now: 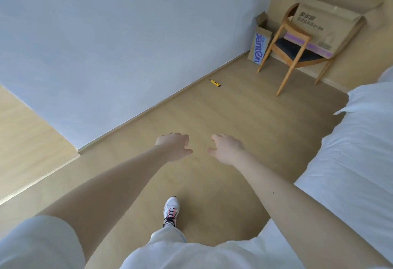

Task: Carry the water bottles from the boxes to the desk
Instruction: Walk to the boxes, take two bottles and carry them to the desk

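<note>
Both my arms stretch forward over the wooden floor. My left hand [174, 147] and my right hand [227, 148] hang side by side, fingers loosely curled, holding nothing. In the far right corner a large open cardboard box [331, 21] rests on a wooden chair [295, 55]. A smaller box with blue lettering [259, 44] stands on the floor beside the chair, against the wall. No water bottle and no desk are in view; the insides of both boxes are hidden.
A yellow utility knife [215, 83] lies on the floor near the white wall's skirting. A bed with white sheets [348, 151] fills the right side. My white sneaker [171, 209] steps on the bare floor strip between wall and bed.
</note>
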A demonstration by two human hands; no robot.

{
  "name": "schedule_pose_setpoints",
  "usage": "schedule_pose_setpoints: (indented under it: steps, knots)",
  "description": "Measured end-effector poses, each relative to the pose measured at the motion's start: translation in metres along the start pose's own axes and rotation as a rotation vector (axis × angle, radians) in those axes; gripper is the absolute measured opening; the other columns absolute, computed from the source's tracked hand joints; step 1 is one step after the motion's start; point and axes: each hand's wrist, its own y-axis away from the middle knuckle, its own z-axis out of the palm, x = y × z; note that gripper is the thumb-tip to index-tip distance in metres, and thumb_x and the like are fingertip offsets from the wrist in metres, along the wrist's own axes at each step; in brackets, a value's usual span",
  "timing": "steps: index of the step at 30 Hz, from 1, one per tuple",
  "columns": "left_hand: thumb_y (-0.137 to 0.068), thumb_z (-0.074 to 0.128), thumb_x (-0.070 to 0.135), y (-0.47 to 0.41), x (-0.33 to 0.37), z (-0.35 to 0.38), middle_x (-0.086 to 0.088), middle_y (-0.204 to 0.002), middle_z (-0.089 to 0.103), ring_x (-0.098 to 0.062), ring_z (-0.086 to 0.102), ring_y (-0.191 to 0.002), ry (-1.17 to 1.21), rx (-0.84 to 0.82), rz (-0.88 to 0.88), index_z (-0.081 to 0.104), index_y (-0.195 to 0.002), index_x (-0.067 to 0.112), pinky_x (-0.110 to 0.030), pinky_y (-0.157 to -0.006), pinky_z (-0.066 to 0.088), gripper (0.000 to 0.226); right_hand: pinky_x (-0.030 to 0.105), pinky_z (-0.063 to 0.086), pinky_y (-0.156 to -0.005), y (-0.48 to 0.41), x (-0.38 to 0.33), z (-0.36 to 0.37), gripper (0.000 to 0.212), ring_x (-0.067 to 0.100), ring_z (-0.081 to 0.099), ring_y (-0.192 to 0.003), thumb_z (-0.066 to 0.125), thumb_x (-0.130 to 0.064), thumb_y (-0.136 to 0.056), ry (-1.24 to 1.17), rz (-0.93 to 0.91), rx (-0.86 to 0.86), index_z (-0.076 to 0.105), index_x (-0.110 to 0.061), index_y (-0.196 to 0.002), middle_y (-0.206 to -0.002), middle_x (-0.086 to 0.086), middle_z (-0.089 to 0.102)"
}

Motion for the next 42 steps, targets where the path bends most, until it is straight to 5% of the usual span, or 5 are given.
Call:
schedule_pose_setpoints:
  steps: [26,42]
  knots:
    - [-0.096,0.045,0.046,-0.269,-0.014,-0.134,0.001,-0.130,0.053,-0.021,0.045,-0.122,-0.114,0.020,0.537,0.045,-0.133,0.023,-0.033,-0.096,0.034,0.043,0.041,0.042,-0.097,-0.176,0.030,-0.129,0.053,0.028,0.046,-0.125,0.040,-0.047,-0.100,-0.082,0.443,0.076,0.038,-0.015,-0.142,-0.139,0.008,0.049]
    - [-0.096,0.046,0.044,-0.408,0.086,-0.211,0.000,-0.128,0.054,-0.020,0.046,-0.122,-0.189,0.043,0.542,0.049,-0.130,0.022,-0.036,-0.104,0.030,0.041,0.043,0.041,-0.101,-0.273,0.170,-0.202,0.056,0.030,0.045,-0.128,0.043,-0.046,-0.099,-0.148,0.427,0.166,0.035,-0.016,-0.145,-0.143,0.009,0.047]
